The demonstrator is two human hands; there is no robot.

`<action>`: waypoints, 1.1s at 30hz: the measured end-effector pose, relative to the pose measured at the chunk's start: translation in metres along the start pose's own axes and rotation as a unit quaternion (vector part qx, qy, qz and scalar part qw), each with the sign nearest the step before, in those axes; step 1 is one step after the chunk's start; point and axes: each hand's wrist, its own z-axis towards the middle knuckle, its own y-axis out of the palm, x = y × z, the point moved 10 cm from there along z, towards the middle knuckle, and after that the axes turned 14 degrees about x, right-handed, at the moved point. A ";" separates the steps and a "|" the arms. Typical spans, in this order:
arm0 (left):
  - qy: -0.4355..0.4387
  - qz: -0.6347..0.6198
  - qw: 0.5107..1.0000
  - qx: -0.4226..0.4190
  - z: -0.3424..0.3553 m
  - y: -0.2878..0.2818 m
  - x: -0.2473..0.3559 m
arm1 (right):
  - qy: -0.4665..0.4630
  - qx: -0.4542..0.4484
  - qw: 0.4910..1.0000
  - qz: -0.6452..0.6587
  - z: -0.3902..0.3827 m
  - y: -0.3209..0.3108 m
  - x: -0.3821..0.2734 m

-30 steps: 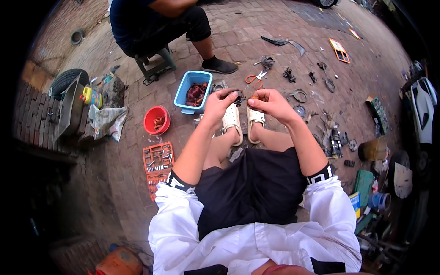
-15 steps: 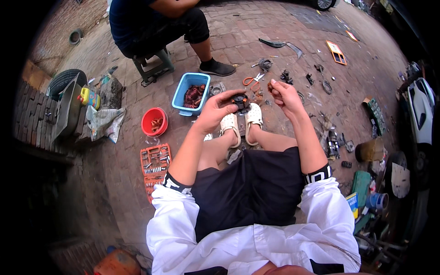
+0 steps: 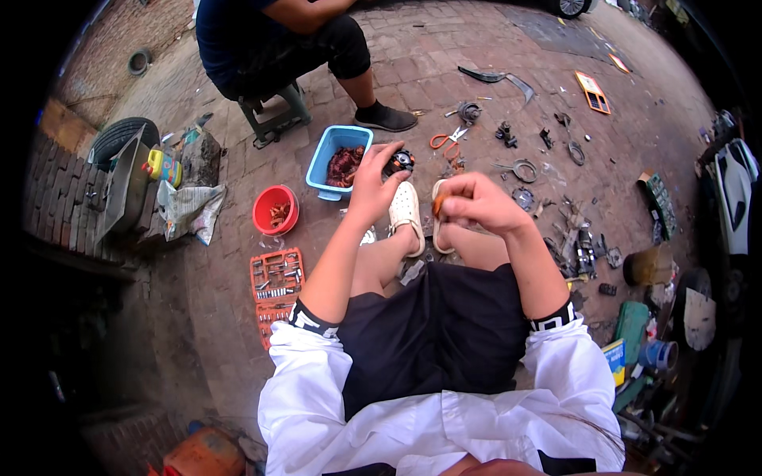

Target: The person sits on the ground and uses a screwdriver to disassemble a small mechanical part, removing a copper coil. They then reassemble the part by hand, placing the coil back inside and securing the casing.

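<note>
My left hand (image 3: 373, 183) is closed round a dark round motor part (image 3: 401, 162) with orange-copper spots showing on its face. Between the fingertips of my right hand (image 3: 478, 205) is a small copper-orange piece (image 3: 440, 206), partly covered by the fingers; its exact kind is unclear. The two hands are apart, above my pale clogs (image 3: 405, 208). Just beyond my left hand stands a blue basket (image 3: 318, 163) with dark reddish copper windings in it. A red bucket (image 3: 260, 223) to its left holds copper-coloured scraps. Orange-handled scissors or snips (image 3: 450, 141) lie on the bricks ahead.
A person in dark clothes sits on a stool (image 3: 283, 119) at the far left. An orange socket set (image 3: 278, 278) lies left of my legs. Metal parts (image 3: 586, 252), a clamp-like ring (image 3: 524, 169) and a curved sickle (image 3: 520, 87) are scattered at the right and ahead.
My right hand has come down and inward, bringing the copper-orange piece nearer me. My left hand has shifted slightly up and left, and the dark motor part is tilted differently.
</note>
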 end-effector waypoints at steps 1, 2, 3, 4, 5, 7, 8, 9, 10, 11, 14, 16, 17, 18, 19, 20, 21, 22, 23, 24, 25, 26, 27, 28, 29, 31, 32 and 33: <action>0.034 0.032 0.999 -0.009 0.001 0.004 0.010 | -0.007 0.042 0.998 0.042 0.000 -0.009 -0.004; 0.024 0.032 0.999 -0.011 0.001 0.005 0.010 | -0.019 0.088 0.994 0.061 0.001 -0.021 -0.010; 0.021 0.042 0.999 -0.003 0.001 0.004 0.007 | -0.018 0.138 0.988 0.063 0.002 -0.039 -0.006; 0.019 0.054 0.998 0.005 0.001 -0.001 0.002 | -0.009 0.178 0.984 0.024 0.003 -0.051 -0.005; 0.017 0.066 0.998 0.014 0.001 -0.006 -0.004 | 0.000 0.218 0.976 -0.015 0.003 -0.062 -0.004; -0.043 0.042 0.998 0.020 0.001 -0.013 -0.027 | 0.017 0.243 0.968 -0.055 0.003 -0.069 0.003; -0.046 0.043 0.998 0.021 0.001 -0.016 -0.030 | 0.025 0.255 0.964 -0.075 0.003 -0.072 0.006; -0.048 0.044 0.998 0.023 0.001 -0.018 -0.032 | 0.024 0.253 0.966 -0.053 0.004 -0.070 0.007; -0.048 0.044 0.998 0.025 0.001 -0.016 -0.031 | 0.025 0.252 0.967 -0.033 0.005 -0.069 0.007; -0.046 0.044 0.998 0.011 0.001 -0.011 -0.029 | 0.025 0.250 0.968 -0.013 0.005 -0.069 0.008; -0.017 0.048 0.998 -0.033 -0.001 0.004 -0.020 | 0.001 0.269 0.961 0.063 0.003 -0.078 0.004; -0.027 0.029 0.994 -0.099 -0.008 0.017 -0.012 | -0.060 0.247 0.950 0.182 0.007 -0.081 -0.003; -0.032 0.018 0.990 -0.133 -0.012 0.025 -0.006 | -0.091 0.236 0.937 0.240 0.008 -0.085 -0.008; -0.047 -0.007 0.985 -0.168 -0.016 0.033 -0.003 | -0.104 0.230 0.933 0.258 0.010 -0.087 -0.009; -0.059 -0.048 0.978 -0.195 -0.018 0.039 -0.001 | -0.117 0.249 0.944 0.183 0.011 -0.090 -0.011; -0.108 -0.125 0.963 -0.214 -0.023 0.045 0.000 | -0.129 0.266 0.949 0.107 0.012 -0.092 -0.012; -0.156 -0.200 0.939 -0.230 -0.028 0.050 0.003 | -0.139 0.280 0.949 0.030 0.012 -0.094 -0.012; -0.199 -0.239 0.919 -0.243 -0.028 0.049 0.009 | -0.182 0.292 0.934 -0.096 0.013 -0.094 -0.016; -0.214 -0.271 0.908 -0.238 -0.027 0.049 0.013 | -0.192 0.282 0.926 -0.163 0.013 -0.093 -0.013; -0.228 -0.303 0.896 -0.232 -0.025 0.049 0.016 | -0.202 0.271 0.913 -0.229 0.013 -0.091 -0.010; -0.243 -0.329 0.885 -0.223 -0.024 0.045 0.016 | -0.212 0.254 0.898 -0.291 0.016 -0.082 -0.008; -0.243 -0.365 0.875 -0.207 -0.021 0.042 0.014 | -0.243 0.248 0.878 -0.329 0.013 -0.076 -0.010; -0.249 -0.386 0.867 -0.191 -0.019 0.040 0.013 | -0.223 0.225 0.868 -0.383 0.013 -0.073 -0.006; -0.253 -0.405 0.861 -0.174 -0.017 0.035 0.012 | -0.204 0.199 0.855 -0.433 0.011 -0.066 -0.009; -0.258 -0.424 0.854 -0.156 -0.015 0.030 0.011 | -0.185 0.173 0.838 -0.483 0.010 -0.059 -0.007; -0.250 -0.376 0.885 -0.114 -0.010 0.023 0.000 | -0.216 0.223 0.820 -0.481 0.006 -0.062 -0.015; -0.247 -0.350 0.899 -0.097 -0.008 0.022 -0.006 | -0.211 0.236 0.832 -0.457 0.006 -0.065 -0.016; -0.244 -0.323 0.911 -0.081 -0.005 0.021 -0.012 | -0.205 0.249 0.842 -0.432 0.006 -0.069 -0.016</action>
